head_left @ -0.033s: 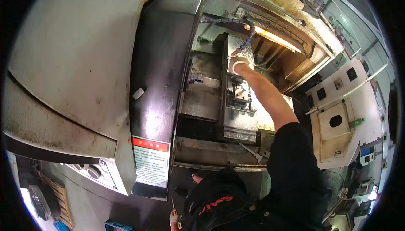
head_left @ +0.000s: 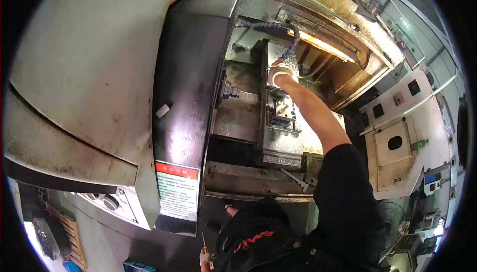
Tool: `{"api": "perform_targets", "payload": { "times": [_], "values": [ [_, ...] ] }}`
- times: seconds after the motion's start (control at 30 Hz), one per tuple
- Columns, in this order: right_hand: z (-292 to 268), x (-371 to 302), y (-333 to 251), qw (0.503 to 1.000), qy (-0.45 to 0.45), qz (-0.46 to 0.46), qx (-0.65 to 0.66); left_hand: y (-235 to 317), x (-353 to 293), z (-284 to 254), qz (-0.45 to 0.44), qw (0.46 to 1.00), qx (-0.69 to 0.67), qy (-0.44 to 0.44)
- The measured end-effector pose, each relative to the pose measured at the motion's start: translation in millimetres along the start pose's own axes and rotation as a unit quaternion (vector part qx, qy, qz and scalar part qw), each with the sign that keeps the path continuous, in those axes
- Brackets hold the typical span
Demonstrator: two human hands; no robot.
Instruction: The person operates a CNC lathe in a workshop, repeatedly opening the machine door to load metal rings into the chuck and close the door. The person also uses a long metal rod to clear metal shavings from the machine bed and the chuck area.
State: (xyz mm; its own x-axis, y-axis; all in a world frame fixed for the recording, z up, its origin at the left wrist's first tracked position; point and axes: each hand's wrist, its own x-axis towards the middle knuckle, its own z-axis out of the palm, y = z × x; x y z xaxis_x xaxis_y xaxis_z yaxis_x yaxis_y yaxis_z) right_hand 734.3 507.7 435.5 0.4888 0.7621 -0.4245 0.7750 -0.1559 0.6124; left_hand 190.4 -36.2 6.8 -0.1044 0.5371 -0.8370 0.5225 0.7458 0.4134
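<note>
My right arm reaches far into the machine. My right hand, in a pale glove with the fingertips showing, is closed at the lower end of a blue segmented coolant hose. Just nearer to me than that hand, a tool block with bolts sits on the wet metal slide. To its left, a chuck or spindle nose projects from the machine wall. Low in the picture, my gloved left hand hangs by my side, closed round a screwdriver with an orange handle and thin shaft.
A caliper-like metal tool lies on the machine's front ledge. The dark sliding door with a notice sheet stands left of the opening. A lit lamp is at the back. Another pale machine stands right.
</note>
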Motion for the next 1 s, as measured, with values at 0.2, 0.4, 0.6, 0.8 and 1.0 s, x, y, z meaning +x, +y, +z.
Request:
{"api": "perform_targets", "payload": {
  "times": [0.2,0.4,0.6,0.8,1.0],
  "values": [
    [-4,3,23,0.983,0.095,-0.134,-0.082,12,32,1,0.066,0.997,0.030,0.009],
    [22,-7,45,0.967,0.121,-0.204,-0.088,47,32,-7,-0.019,0.977,-0.202,-0.060],
    [1,-68,65,0.957,0.002,-0.186,0.223,56,24,-24,-0.044,0.966,-0.233,-0.101],
    [25,-85,98,0.782,-0.129,-0.039,0.609,37,36,-27,0.003,0.993,-0.060,-0.097],
    [29,-128,104,0.742,-0.127,-0.053,0.656,8,68,-19,-0.013,0.983,-0.151,-0.100]
  ]
}}
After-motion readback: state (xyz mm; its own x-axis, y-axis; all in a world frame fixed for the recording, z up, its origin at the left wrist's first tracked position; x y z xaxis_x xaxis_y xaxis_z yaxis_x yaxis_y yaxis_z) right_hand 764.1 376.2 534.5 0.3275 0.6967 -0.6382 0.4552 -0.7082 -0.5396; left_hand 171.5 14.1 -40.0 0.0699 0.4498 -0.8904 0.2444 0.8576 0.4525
